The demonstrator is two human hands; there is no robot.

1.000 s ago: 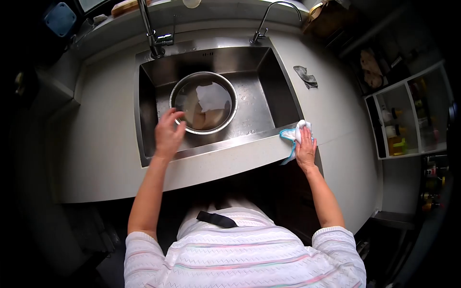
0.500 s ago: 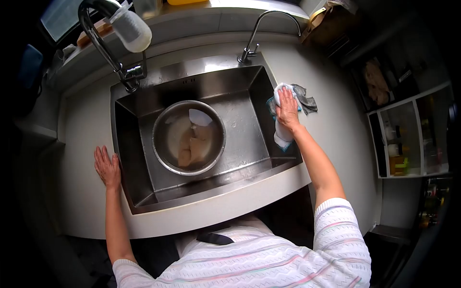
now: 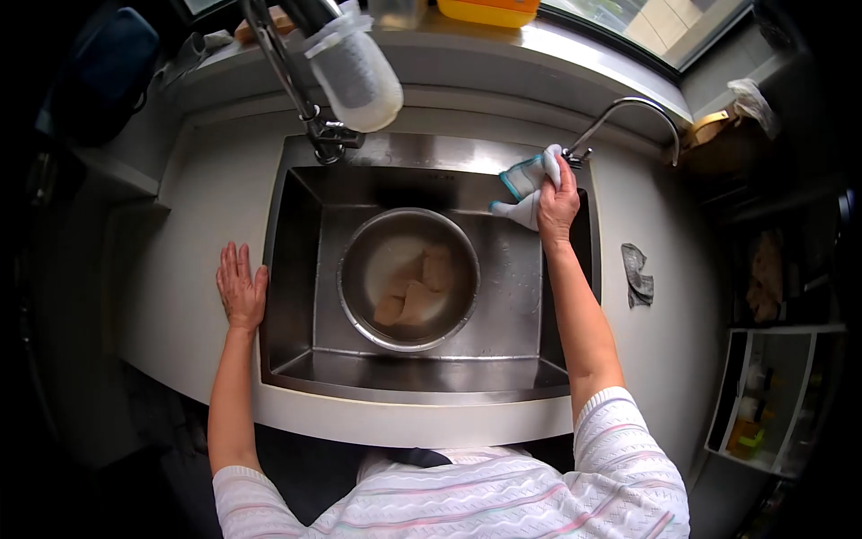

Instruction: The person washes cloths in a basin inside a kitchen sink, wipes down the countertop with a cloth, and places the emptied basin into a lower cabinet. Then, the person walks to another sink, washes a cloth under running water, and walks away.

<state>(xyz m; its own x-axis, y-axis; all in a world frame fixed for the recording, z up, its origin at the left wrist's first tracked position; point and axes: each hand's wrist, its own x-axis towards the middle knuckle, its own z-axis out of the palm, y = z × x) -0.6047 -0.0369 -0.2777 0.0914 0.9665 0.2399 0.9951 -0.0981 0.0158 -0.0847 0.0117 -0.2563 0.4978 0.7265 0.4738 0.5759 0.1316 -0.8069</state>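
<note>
While a white knit top with pastel stripes (image 3: 503, 499) fills the nearest part of the view, a strip of pale, smooth counter (image 3: 386, 420) runs just beyond it, along the near side of a rectangular stainless-steel sink (image 3: 512, 314). To the left of the sink, the left hand (image 3: 241, 292) lies flat on the counter, fingers spread. Inside the sink, slightly left of its middle, stands a round silver metal basin (image 3: 409, 348) with cloudy water and pale brown pieces (image 3: 417, 301). On the counter to the right lies a crumpled grey cloth (image 3: 637, 280). Farther back, at the sink's far right corner, the right hand (image 3: 558, 205) grips a white cloth with turquoise edging (image 3: 523, 178), just beside a slim, arched chrome tap (image 3: 620, 104); whether cloth and tap touch cannot be told. At the far left rises a thicker chrome faucet (image 3: 329, 142), and a yellow plastic container (image 3: 489, 11) sits on the far windowsill (image 3: 503, 38).
</note>
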